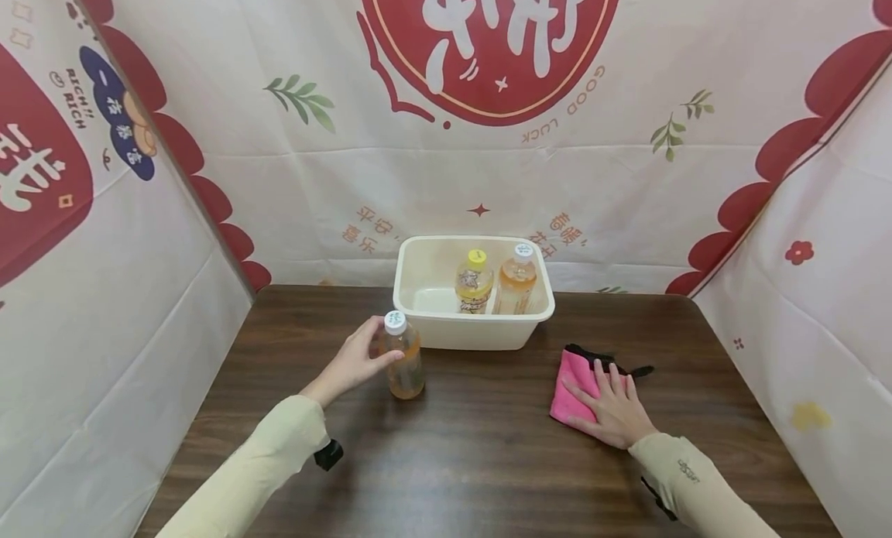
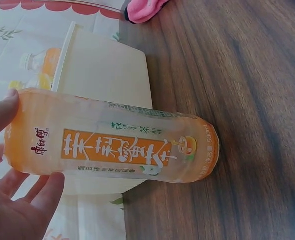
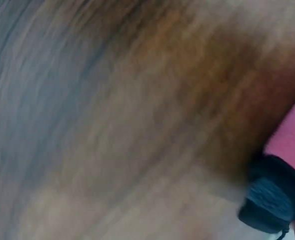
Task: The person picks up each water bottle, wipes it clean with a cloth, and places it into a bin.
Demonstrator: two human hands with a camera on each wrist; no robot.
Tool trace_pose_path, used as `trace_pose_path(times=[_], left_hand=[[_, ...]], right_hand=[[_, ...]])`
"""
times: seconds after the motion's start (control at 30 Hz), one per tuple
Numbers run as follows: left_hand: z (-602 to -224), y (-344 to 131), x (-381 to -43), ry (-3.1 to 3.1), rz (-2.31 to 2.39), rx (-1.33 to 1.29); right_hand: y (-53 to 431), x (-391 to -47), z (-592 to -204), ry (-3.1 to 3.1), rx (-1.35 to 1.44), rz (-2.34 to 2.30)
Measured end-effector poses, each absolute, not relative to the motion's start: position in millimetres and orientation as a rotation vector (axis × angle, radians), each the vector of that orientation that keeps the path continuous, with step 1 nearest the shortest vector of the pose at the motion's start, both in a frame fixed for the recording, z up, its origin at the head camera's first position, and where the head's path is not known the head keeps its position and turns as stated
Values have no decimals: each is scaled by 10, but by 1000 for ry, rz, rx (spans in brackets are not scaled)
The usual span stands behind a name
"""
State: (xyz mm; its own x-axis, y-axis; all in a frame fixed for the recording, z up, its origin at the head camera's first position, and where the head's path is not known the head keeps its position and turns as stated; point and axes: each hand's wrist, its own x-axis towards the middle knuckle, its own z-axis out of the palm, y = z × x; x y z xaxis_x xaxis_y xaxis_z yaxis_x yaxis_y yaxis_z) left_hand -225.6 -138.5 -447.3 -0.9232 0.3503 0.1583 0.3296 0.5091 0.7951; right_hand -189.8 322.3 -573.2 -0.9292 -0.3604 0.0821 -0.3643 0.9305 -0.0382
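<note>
My left hand (image 1: 358,360) grips a clear plastic tea bottle (image 1: 406,368) with a white cap, thumb and fingers round its upper part. In the left wrist view the bottle's orange label (image 2: 117,147) faces the camera, and the base is close over the table. My right hand (image 1: 612,410) lies spread on a folded pink cloth (image 1: 570,395) with black edging. The right wrist view is mostly blurred, with only a pink corner of the cloth (image 3: 292,140) at its right edge.
Behind the held bottle stands a cream plastic basin (image 1: 474,335). Inside are a yellow-capped bottle (image 1: 475,282) and a white-capped bottle (image 1: 516,282), both in its right half. Printed fabric walls (image 1: 446,174) enclose the dark wooden table (image 1: 474,460) at the back and sides.
</note>
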Motion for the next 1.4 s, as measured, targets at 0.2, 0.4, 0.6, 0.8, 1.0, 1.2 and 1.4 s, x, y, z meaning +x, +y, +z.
trace_pose_path(times=[0.2,0.4,0.6,0.8,1.0,1.2,1.4], left_hand=[[-4471,-1384,-2253,2686,1415,558],[-4463,-1396,-2255,2671,1428,561],[-4454,-1388,-2245,2690,1429,575],[-4460,-1377,-2244,2695,1417,582],[-4457,-1393,-2248,2691,1429,553],[-4446,-1392,-2248,2702,1428,561],[-4467,-1385,-2256,2679,1443,565]], right_hand=[[3219,-1904,-5837,-3075,462,206],[3236,-1965,-5900,-3068,427,272],[3235,-1979,-5934,-2991,361,306],[3177,-1965,-5937,-2823,354,363],[3118,-2013,-5885,-2811,343,437],[3100,-2018,-5752,-2862,253,568],[2941,-1915,-5498,-2595,350,666]])
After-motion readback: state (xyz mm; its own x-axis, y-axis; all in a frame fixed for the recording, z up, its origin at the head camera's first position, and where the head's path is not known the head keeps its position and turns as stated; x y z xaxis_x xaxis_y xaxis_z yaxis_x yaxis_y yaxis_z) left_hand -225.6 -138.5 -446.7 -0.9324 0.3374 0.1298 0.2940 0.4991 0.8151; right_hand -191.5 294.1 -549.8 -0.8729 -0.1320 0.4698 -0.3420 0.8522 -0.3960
